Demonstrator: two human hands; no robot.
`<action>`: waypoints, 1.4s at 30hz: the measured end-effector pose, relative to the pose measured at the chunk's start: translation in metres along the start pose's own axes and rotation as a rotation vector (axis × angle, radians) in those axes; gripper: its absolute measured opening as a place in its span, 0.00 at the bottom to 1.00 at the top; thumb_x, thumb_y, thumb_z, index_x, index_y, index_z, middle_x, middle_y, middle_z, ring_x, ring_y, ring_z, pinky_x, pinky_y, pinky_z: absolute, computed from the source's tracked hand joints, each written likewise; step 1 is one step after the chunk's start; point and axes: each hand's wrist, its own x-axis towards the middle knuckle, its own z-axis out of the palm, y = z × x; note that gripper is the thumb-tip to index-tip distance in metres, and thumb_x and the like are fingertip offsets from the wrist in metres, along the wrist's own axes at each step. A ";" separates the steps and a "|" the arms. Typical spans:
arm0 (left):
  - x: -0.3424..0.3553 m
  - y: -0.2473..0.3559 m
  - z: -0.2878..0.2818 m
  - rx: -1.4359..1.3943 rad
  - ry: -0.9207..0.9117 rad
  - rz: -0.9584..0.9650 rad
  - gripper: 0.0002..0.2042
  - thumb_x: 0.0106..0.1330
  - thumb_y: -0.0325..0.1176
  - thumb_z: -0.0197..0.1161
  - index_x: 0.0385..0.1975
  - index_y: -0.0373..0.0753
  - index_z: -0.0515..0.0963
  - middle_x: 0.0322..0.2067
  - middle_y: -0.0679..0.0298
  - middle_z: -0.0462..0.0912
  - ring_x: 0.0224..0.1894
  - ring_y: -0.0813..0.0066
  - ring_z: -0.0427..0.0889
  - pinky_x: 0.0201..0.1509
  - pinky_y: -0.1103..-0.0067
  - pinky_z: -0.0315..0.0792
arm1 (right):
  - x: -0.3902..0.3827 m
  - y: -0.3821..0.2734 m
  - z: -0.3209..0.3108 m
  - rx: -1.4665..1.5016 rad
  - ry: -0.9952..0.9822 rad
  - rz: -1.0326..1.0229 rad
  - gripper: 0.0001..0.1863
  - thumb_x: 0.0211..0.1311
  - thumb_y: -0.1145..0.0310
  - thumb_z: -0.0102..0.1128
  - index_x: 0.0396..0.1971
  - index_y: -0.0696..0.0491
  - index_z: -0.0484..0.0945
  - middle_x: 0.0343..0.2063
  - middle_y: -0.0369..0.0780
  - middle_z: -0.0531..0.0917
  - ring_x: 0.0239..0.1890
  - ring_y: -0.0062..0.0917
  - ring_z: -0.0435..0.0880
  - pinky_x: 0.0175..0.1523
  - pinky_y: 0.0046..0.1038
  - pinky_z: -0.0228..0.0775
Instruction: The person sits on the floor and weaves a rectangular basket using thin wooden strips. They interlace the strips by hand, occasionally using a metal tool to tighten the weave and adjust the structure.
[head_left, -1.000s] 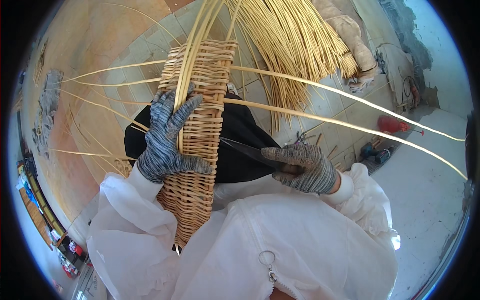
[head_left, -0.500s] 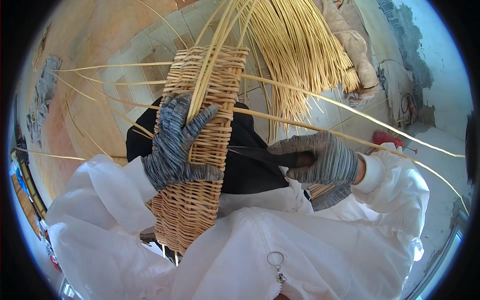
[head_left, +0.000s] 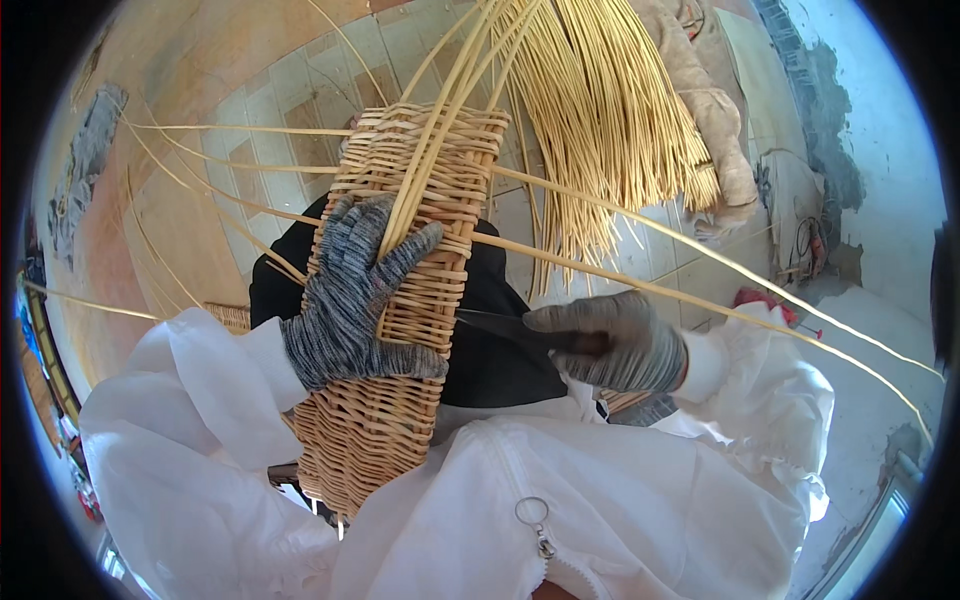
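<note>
Two long canes (head_left: 590,268) (slightly bowed) stretch across beyond the right hand (head_left: 635,345), leaving a gap between them.

I see the wickerwork (head_left: 425,305) running lengthwise from near to far, over the cloth (head_left: 505,375). On it lie the left fingers (head_left: 412,246), with canes (head_left: 435,150) running from under them past its far end. To its right, the right fingers (head_left: 560,316) are around a knife (head_left: 512,329), its blade toward the wickerwork; I can't tell if they touch. Beyond, to the right, I have a bundle (head_left: 610,120) on the floor (head_left: 655,245), left of a roll (head_left: 712,125)
</note>
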 end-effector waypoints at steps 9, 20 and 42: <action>-0.005 -0.001 0.004 -0.006 -0.008 -0.029 0.54 0.37 0.73 0.67 0.64 0.42 0.66 0.62 0.44 0.60 0.65 0.39 0.57 0.68 0.50 0.47 | 0.019 -0.019 0.010 -0.115 0.016 -0.103 0.26 0.55 0.75 0.63 0.57 0.51 0.73 0.46 0.45 0.82 0.34 0.28 0.83 0.42 0.27 0.78; -0.010 0.003 0.003 -0.135 -0.004 -0.141 0.51 0.35 0.62 0.76 0.64 0.46 0.66 0.65 0.49 0.56 0.69 0.44 0.52 0.71 0.59 0.48 | 0.011 -0.042 0.002 -0.255 -0.221 0.113 0.36 0.55 0.76 0.57 0.66 0.40 0.64 0.24 0.37 0.79 0.22 0.20 0.77 0.27 0.21 0.71; 0.005 0.065 -0.004 -1.265 0.401 -0.252 0.28 0.66 0.34 0.60 0.64 0.35 0.61 0.48 0.55 0.79 0.42 0.67 0.83 0.40 0.76 0.81 | 0.038 -0.100 -0.017 -0.282 0.361 -0.147 0.17 0.65 0.58 0.58 0.36 0.60 0.80 0.20 0.39 0.83 0.16 0.22 0.79 0.20 0.25 0.70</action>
